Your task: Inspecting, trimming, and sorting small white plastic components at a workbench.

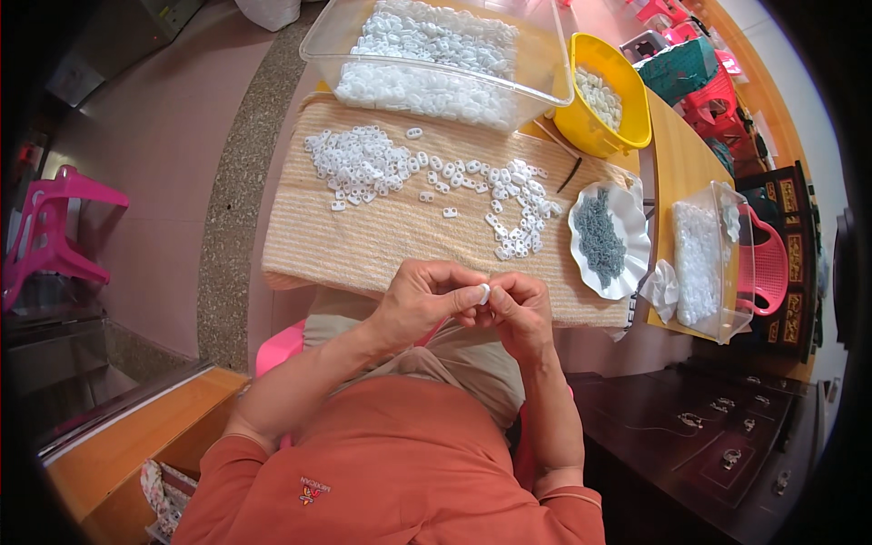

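A fisheye camera is looking steeply down from the wearer's head, with the left hand [420, 294] and right hand [524, 314] meeting near mid-view. Facing forward at close range, it is taking in the orange-red shirt [391, 454] behind the grip, the striped towel [363, 243] beyond and the pink stool [53, 222] to its left.

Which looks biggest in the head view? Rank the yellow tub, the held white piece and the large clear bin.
1. Large clear bin
2. Yellow tub
3. Held white piece, by far smallest
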Demonstrator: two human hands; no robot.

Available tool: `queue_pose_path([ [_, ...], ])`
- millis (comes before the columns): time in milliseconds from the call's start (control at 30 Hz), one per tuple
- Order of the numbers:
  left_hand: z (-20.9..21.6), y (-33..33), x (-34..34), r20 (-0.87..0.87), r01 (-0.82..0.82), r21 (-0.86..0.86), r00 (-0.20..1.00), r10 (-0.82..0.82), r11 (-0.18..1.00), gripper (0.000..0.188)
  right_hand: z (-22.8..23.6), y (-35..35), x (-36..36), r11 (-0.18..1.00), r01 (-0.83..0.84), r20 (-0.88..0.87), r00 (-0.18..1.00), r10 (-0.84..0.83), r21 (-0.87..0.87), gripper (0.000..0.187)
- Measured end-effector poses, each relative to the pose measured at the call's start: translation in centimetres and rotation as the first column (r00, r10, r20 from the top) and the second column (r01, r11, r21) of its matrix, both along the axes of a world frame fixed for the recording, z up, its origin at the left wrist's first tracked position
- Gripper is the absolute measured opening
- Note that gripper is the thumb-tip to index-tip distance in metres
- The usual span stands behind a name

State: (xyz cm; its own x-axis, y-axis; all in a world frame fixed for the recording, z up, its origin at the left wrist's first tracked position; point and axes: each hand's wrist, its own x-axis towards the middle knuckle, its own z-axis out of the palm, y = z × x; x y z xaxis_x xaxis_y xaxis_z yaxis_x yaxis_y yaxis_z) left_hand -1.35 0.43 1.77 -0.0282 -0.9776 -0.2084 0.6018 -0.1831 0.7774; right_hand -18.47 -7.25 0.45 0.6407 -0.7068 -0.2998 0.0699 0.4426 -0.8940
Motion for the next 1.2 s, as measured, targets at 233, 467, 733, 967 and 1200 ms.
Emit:
queue_pose_path([
  [233, 0.0, -0.2, 0.1, 0.003, -0.011, 0.045, 1.0, 0.01, 0.999, 0.019, -0.2, 0.1, 0.4, 0.999, 0.031, -0.033, 0.999, -0.032, -0.035, 0.015],
  [467, 0.0, -0.1, 0.1, -0.03, -0.027, 0.043, 0.999, 0.028, 0.999, 0.022, -0.5, 0.1, 0.4, 0.995, 0.032, -0.037, 0.999, -0.036, -0.097, 0.02],
  [733, -0.3, -0.2, -0.1, 0.066, -0.082, 0.007, 0.994, 0.082, 0.997, 0.022, 0.6, 0.4, 0.9, 0.963, -0.027, -0.306, 0.95, -0.058, -0.267, 0.023],
  [967, -0.4, -0.2, -0.5, 0.133, -0.117, -0.046, 0.983, 0.123, 0.992, 0.023, 1.0, 0.7, 1.2, 0.916, -0.062, -0.383, 0.918, -0.103, -0.396, 0.024],
  [1200, -1.5, -0.1, -0.5, 0.404, -0.114, -0.107, 0.903, 0.148, 0.988, 0.025, 1.2, 0.9, 1.4, 0.794, -0.205, -0.472, 0.874, -0.113, -0.572, 0.022],
])
